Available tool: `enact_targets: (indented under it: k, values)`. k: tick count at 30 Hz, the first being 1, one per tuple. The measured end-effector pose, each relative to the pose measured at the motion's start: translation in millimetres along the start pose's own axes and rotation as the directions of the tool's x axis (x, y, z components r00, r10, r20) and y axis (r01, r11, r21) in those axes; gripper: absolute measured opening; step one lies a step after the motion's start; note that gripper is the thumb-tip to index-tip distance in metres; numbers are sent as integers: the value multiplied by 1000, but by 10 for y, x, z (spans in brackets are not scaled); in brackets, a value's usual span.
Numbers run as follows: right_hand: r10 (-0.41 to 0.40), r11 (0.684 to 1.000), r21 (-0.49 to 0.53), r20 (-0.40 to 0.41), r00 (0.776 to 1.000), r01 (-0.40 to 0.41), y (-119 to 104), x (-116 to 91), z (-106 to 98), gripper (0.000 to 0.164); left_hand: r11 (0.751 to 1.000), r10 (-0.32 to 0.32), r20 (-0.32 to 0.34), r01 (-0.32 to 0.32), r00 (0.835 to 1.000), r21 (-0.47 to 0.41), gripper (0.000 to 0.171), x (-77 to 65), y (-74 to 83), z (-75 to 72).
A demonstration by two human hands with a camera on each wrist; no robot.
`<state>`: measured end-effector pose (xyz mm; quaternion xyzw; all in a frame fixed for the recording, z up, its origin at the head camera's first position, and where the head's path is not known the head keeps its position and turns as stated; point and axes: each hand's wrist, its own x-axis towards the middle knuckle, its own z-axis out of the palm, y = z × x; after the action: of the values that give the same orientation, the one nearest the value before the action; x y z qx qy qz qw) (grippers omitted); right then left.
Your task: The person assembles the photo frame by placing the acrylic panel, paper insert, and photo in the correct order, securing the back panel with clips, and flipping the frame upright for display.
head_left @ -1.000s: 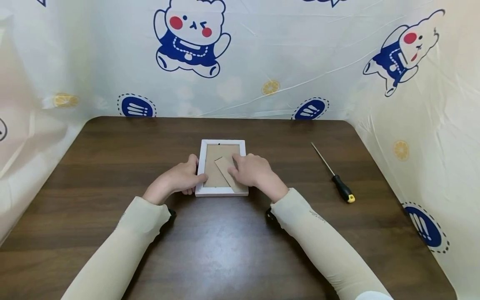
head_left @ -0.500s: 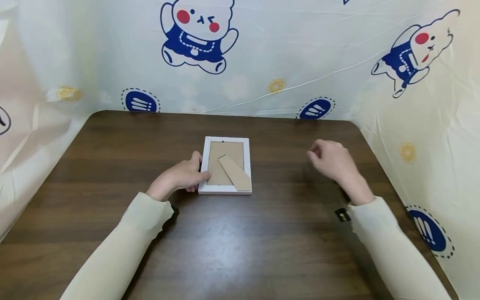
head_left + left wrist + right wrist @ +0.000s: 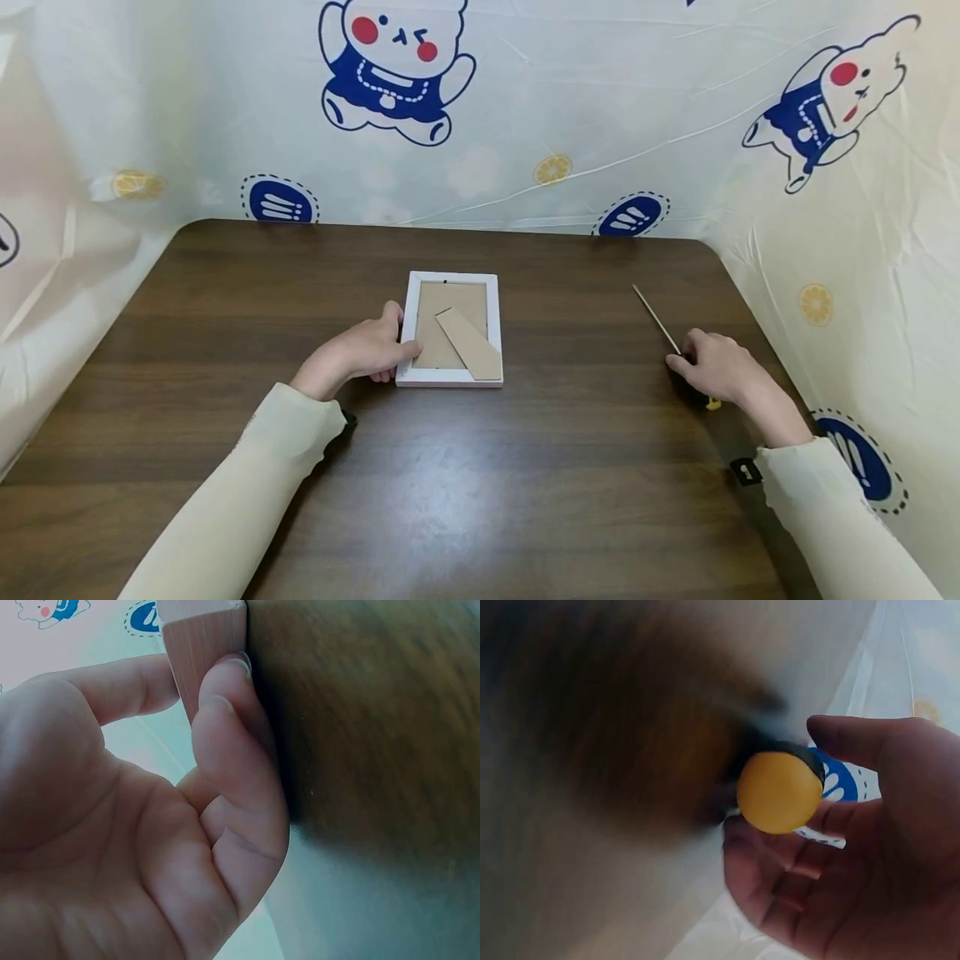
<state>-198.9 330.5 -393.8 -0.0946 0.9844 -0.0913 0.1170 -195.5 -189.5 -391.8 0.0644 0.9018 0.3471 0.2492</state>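
A white picture frame (image 3: 448, 379) lies back side up on the table, its beige backing board (image 3: 433, 333) and slanted stand leg (image 3: 471, 346) showing. My left hand (image 3: 360, 352) holds its left edge, thumb on top and fingers at the side; in the left wrist view, curled fingers (image 3: 232, 750) meet the frame's side (image 3: 201, 645). Over to the right, my right hand (image 3: 722, 365) is around the handle of a screwdriver (image 3: 654, 317), mostly hiding it. The right wrist view shows the yellow handle end (image 3: 778, 793) between thumb and curled fingers.
The brown wooden table (image 3: 450, 467) has rounded far corners. A pale printed sheet (image 3: 525, 100) hangs behind it and along both sides, close to its edges.
My right hand has left the frame's stand leg and moved right, then down onto the screwdriver's handle. The left hand stays on the frame's edge. The head view has shifted slightly.
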Motion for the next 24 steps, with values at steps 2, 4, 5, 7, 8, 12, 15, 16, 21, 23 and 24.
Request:
enact_targets:
  k: [2, 4, 5, 7, 8, 12, 15, 16, 21, 23, 24]
  values:
    - [-51, 999, -1, -5, 999, 51, -5, 29, 14, 29, 1000, 1, -1, -1, 1000, -4, 45, -5, -5, -5]
    - [-87, 996, 1, -9, 996, 88, -1, 58, 24, 23, 1000, 1, 0, -1, 1000, -3, 45, -11, -5, -9]
    - [-99, 995, 9, -9, 995, 99, 0, 70, 24, 21, 1000, 2, 2, -2, 1000, -1, 45, -12, -5, -11]
    - [-118, 993, 30, -13, 993, 118, -2, 92, 22, 19, 1000, 2, 4, -2, 1000, 4, 45, -13, -7, -14]
    - [-126, 991, 43, -20, 992, 127, -18, 99, 16, 18, 1000, 2, 6, -2, 1000, 7, 45, -14, -9, -15]
    - [-159, 978, 126, -64, 985, 166, -115, 106, -27, 14, 1000, 2, 6, -3, 1000, 17, 45, -8, -9, -19]
    - [-171, 960, 210, -95, 981, 188, -236, 126, -66, 13, 1000, 0, 6, 0, 1000, 19, 45, -10, -13, -21]
    - [-174, 953, 232, -103, 979, 194, -281, 139, -76, 15, 1000, 1, 7, -1, 1000, 20, 45, -11, -14, -21]
    - [-234, 930, 239, -199, 952, 279, -554, 255, -115, 20, 1000, 3, 10, -3, 1000, 20, 45, -16, -12, -16]
    - [-265, 918, 242, -215, 940, 314, -673, 320, -131, 21, 1000, 4, 9, -4, 1000, 20, 45, -17, -9, -14]
    - [-277, 911, 251, -211, 937, 326, -732, 354, -140, 21, 1000, 5, 9, -5, 1000, 19, 45, -17, -7, -13]
